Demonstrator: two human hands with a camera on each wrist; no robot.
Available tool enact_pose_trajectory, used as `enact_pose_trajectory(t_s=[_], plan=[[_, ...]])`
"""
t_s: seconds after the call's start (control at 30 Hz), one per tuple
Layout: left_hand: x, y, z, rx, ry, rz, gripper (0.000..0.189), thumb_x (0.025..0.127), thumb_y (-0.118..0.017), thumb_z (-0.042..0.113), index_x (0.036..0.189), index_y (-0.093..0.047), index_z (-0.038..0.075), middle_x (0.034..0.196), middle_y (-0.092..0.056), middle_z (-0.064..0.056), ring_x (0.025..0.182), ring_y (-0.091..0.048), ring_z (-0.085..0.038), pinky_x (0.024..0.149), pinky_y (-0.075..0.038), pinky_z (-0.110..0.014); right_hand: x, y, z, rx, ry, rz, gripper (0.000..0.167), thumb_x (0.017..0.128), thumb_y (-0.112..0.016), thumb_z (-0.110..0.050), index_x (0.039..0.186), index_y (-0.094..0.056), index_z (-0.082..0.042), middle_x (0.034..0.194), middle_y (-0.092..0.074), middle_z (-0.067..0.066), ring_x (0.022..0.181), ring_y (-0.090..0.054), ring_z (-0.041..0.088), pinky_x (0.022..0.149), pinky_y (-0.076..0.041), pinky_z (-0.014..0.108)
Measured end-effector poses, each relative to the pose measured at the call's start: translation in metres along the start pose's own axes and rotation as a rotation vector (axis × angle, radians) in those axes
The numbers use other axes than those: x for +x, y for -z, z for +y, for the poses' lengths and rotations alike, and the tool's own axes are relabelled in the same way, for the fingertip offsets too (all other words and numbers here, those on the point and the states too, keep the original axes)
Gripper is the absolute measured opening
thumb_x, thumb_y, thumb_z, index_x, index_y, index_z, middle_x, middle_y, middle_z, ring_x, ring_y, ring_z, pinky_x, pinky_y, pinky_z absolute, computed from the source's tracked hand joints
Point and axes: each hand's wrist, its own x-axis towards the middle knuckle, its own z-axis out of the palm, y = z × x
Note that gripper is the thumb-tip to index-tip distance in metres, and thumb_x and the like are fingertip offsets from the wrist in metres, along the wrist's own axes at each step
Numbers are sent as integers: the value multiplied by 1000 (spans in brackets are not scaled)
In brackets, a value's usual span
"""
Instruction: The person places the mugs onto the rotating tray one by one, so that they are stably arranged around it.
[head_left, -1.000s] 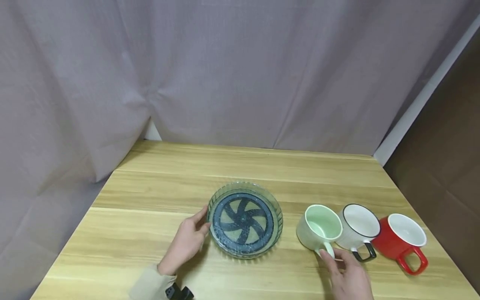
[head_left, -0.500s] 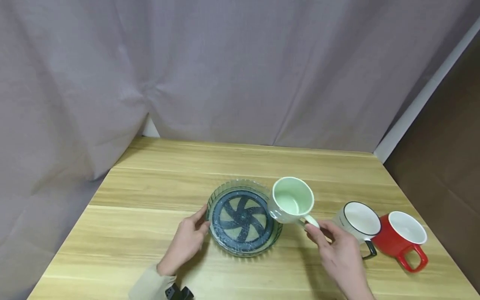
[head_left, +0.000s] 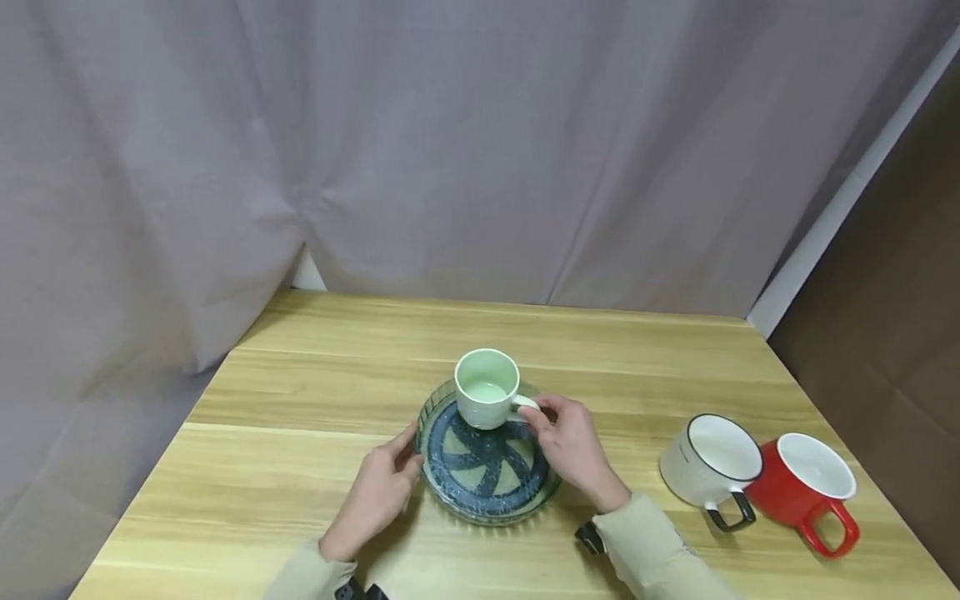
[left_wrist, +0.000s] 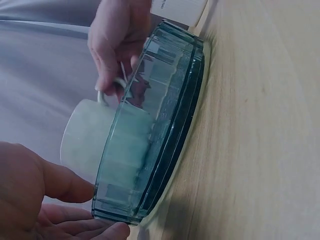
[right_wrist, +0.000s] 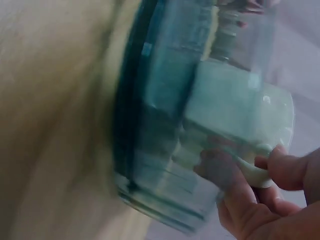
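Note:
A light green mug (head_left: 486, 392) sits upright within the far part of a round bluish glass dish (head_left: 491, 500), which has a dark swirl pattern on its floor. My right hand (head_left: 572, 442) pinches the mug's handle (right_wrist: 252, 172) between thumb and fingers. Through the dish's wall (left_wrist: 165, 75), the mug's lower part shows inside; whether its base touches the floor I cannot tell. At the dish's left side, my left hand (head_left: 380, 492) touches the outer wall and rim with extended fingertips and thumb (left_wrist: 70, 185).
On the wooden table (head_left: 300, 467), to the right, stand a white mug (head_left: 693, 467) with black rim and handle and a red mug (head_left: 780, 483) with white inside. A grey curtain (head_left: 450, 167) hangs behind; a brown panel (head_left: 885, 350) stands at the right.
My right hand has lifted the green mug from beside the white mug and carried it left into the dish. My left hand has stayed at the dish's side.

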Motion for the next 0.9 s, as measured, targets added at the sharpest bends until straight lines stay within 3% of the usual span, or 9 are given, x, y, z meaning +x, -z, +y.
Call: enact_pose_trajectory(t_s=[0.07, 0.17, 0.3, 0.37, 0.5, 0.57, 0.67, 0.77, 0.9], plan=[[1, 1, 0, 6, -8, -1, 56, 92, -57, 0, 143, -37, -9, 137, -46, -31, 47, -47, -13, 42, -47, -25, 2, -2, 1, 1, 0, 9, 19, 92, -67, -19, 94, -71, 0, 73, -65, 7, 65, -57, 14, 54, -48, 23], [1, 3, 1, 6, -17, 20, 55, 91, -59, -1, 142, -39, -8, 136, -48, -30, 75, -67, -26, 63, -57, -23, 2, 1, -1, -18, 23, 2, 31, 93, -66, -24, 111, -66, 1, 93, -69, 10, 78, -64, 17, 62, -54, 26], [-1, 8, 1, -14, -9, 55, 54, 90, -59, -2, 140, -42, -9, 135, -50, -29, 118, -57, -37, 93, -49, -29, -13, 25, -12, -147, 105, 55, 45, 93, -67, -28, 126, -57, 1, 118, -63, 16, 97, -65, 29, 77, -58, 40], [-3, 11, 2, -30, 4, 61, 54, 89, -59, -3, 140, -41, -9, 135, -51, -29, 120, -55, -38, 96, -48, -31, -27, 44, -13, -211, 151, 161, 40, 92, -68, -22, 123, -59, 1, 116, -62, 18, 97, -64, 33, 79, -57, 44], [-5, 13, 3, -54, 14, 79, 54, 89, -59, -4, 140, -42, -10, 133, -52, -29, 121, -55, -38, 97, -47, -32, -55, 86, -2, -262, 211, 431, 26, 86, -71, -3, 111, -66, 2, 103, -65, 14, 90, -63, 19, 77, -55, 20], [-6, 14, 3, -72, 23, 85, 53, 90, -58, -4, 140, -42, -10, 133, -52, -29, 121, -54, -37, 98, -47, -32, -69, 104, 7, -284, 179, 536, 25, 84, -71, 0, 109, -67, 1, 100, -64, 12, 88, -59, 9, 76, -47, 8], [-7, 14, 3, -98, 30, 81, 52, 91, -58, -3, 140, -41, -10, 133, -52, -29, 123, -53, -36, 99, -46, -31, -89, 125, 22, -327, 22, 579, 31, 85, -71, -3, 115, -65, 1, 108, -58, 15, 94, -54, 13, 78, -38, 14], [-7, 13, 3, -104, 29, 76, 50, 92, -57, -1, 139, -41, -10, 133, -53, -28, 122, -54, -35, 99, -46, -31, -104, 137, 36, -367, -158, 533, 40, 88, -70, -10, 123, -58, 3, 116, -50, 22, 104, -47, 31, 79, -34, 33], [-5, 12, 3, -96, 15, 72, 48, 93, -56, 0, 138, -43, -9, 131, -54, -28, 121, -55, -35, 99, -47, -33, -114, 143, 53, -366, -291, 439, 45, 90, -69, -20, 122, -54, 9, 114, -49, 25, 100, -50, 32, 74, -39, 19]])
